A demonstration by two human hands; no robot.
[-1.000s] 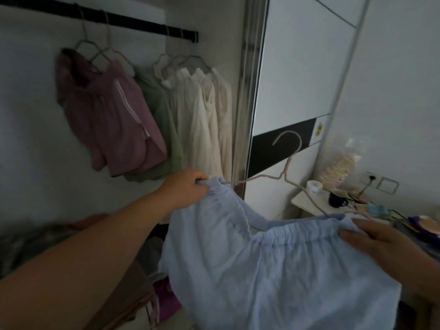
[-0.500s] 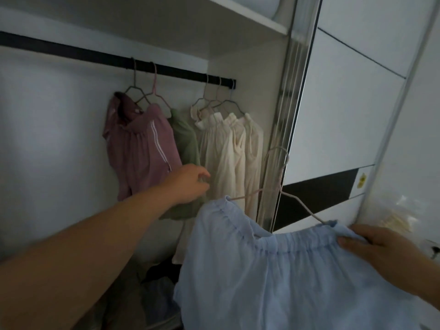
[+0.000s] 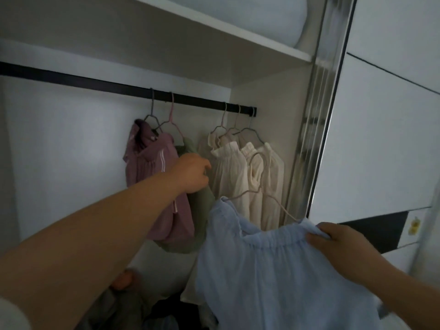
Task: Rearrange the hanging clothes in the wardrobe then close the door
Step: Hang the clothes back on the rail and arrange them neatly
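Our right hand [image 3: 338, 241] pinched the blue skirt [image 3: 273, 270] at lower right. Our left hand [image 3: 192, 172] gripped the green top [image 3: 202, 201] hanging mid-frame on the black rail [image 3: 95, 81].

Black rail [image 3: 95, 82] is running across the wardrobe, ending at the right side wall. Five hangers are hanging toward its right end. Mauve garment with white stripes [image 3: 152, 167] is hanging leftmost; green garment [image 3: 202, 210] is hanging just beside it, partly behind. Three cream garments [image 3: 233, 172] are hanging bunched against the right wall. Light blue garment [image 3: 273, 270] on a pale wire hanger [image 3: 259, 184] is being held off the rail, in front. Sliding door [image 3: 381, 115] is standing open at right.
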